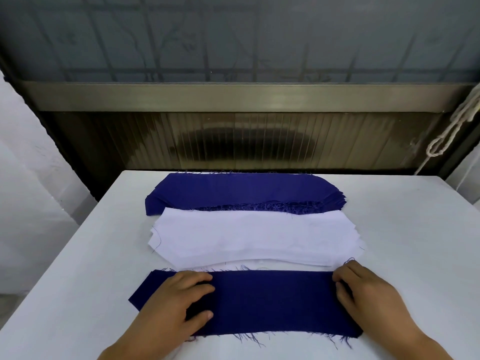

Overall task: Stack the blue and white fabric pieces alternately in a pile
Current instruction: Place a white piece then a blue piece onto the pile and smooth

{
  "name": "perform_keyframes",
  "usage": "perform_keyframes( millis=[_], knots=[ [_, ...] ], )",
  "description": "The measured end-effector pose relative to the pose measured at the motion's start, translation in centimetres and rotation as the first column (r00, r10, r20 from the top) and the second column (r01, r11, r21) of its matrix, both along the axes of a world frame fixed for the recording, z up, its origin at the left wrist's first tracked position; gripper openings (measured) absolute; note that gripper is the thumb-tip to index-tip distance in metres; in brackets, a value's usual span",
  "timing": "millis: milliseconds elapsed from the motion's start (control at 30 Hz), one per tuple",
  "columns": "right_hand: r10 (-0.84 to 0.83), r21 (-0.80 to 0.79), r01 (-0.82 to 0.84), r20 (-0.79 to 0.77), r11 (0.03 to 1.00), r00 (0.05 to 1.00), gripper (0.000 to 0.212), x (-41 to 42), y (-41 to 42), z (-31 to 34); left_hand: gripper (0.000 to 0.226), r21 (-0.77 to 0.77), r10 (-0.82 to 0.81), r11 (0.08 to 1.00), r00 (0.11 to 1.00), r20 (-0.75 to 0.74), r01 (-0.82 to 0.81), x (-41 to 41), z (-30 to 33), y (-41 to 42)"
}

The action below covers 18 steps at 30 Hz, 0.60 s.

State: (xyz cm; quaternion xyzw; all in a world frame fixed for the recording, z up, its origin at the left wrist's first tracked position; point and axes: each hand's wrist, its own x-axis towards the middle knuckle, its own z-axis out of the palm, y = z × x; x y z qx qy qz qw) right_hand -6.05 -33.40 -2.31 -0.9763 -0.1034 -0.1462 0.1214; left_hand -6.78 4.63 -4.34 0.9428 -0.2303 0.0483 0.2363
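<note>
A single dark blue fabric piece [272,302] lies flat near the table's front edge, with frayed threads along its edges. My left hand [176,300] rests on its left part with fingers spread flat. My right hand [363,292] rests on its right end, fingertips bent slightly at the cloth's edge. Behind it sits a stack of white fabric pieces [254,237], fanned at the ends. A stack of blue fabric pieces [241,190] lies at the far edge of the table.
The white table [405,255] stands against a dark ribbed panel and a metal window ledge [233,97]. A knotted white cord [452,128] hangs at the right. Bare table surface lies to either side of the fabric.
</note>
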Motion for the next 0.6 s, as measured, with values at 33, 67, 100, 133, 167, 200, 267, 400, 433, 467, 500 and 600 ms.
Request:
perform_keyframes(
  millis=[33, 67, 100, 133, 167, 200, 267, 400, 433, 467, 500, 600],
  knots=[
    [-0.008, -0.012, 0.008, 0.001, 1.0, 1.0, 0.031, 0.1, 0.1, 0.1, 0.046, -0.023, 0.012, 1.0, 1.0, -0.021, -0.012, 0.0, -0.1, 0.6],
    [-0.013, -0.018, 0.013, 0.007, 1.0, 1.0, 0.031, 0.2, 0.3, 0.2, 0.046, -0.041, 0.017, 0.999, 0.999, -0.027, -0.018, -0.1, -0.2, 1.2],
    [-0.016, -0.017, 0.017, 0.017, 1.0, 1.0, 0.032, 0.2, 0.4, 0.1, 0.044, -0.054, 0.021, 0.998, 1.0, -0.02, -0.022, -0.2, -0.3, 1.7],
    [-0.019, -0.011, 0.019, 0.028, 1.0, 0.999, 0.032, 0.2, 0.5, 0.0, 0.042, -0.064, 0.034, 0.997, 0.999, -0.015, -0.035, -0.4, -0.3, 2.0],
    [-0.02, -0.008, 0.021, 0.038, 1.0, 0.999, 0.033, 0.2, 0.6, -0.1, 0.04, -0.069, 0.046, 0.997, 0.999, -0.003, -0.046, -0.5, -0.3, 2.1],
    [-0.021, -0.01, 0.022, 0.042, 1.0, 0.999, 0.033, 0.2, 0.7, -0.2, 0.038, -0.068, 0.053, 0.996, 0.999, 0.012, -0.052, -0.6, -0.4, 2.2],
    [-0.025, -0.019, 0.026, 0.028, 0.999, 0.999, 0.034, 0.4, 0.6, -0.1, 0.035, -0.057, 0.063, 0.997, 0.997, 0.036, -0.06, -0.7, -0.3, 2.0],
    [-0.033, 0.012, 0.033, 0.043, 0.999, 0.999, 0.029, 1.0, 0.8, 0.2, 0.022, -0.032, 0.125, 0.992, 0.986, 0.111, -0.122, 0.1, 0.4, 0.9],
    [-0.016, 0.036, 0.013, 0.07, 0.999, 0.997, 0.026, 1.3, 1.0, 0.3, 0.022, -0.03, 0.142, 0.99, 0.981, 0.132, -0.139, 0.4, 0.6, 0.4],
    [0.011, 0.06, -0.017, 0.103, 0.998, 0.995, 0.022, 1.6, 1.3, 0.5, 0.021, -0.035, 0.157, 0.988, 0.976, 0.154, -0.153, 0.8, 0.9, -0.1],
    [0.041, 0.08, -0.052, 0.13, 0.995, 0.991, 0.019, 2.0, 1.6, 0.6, 0.02, -0.043, 0.169, 0.986, 0.97, 0.174, -0.164, 1.2, 1.2, -0.6],
    [0.103, 0.099, -0.115, 0.123, 0.988, 0.987, 0.026, 4.0, 2.3, 0.9, 0.012, -0.055, 0.169, 0.986, 0.947, 0.273, -0.16, 3.2, 1.7, -2.4]
  ],
)
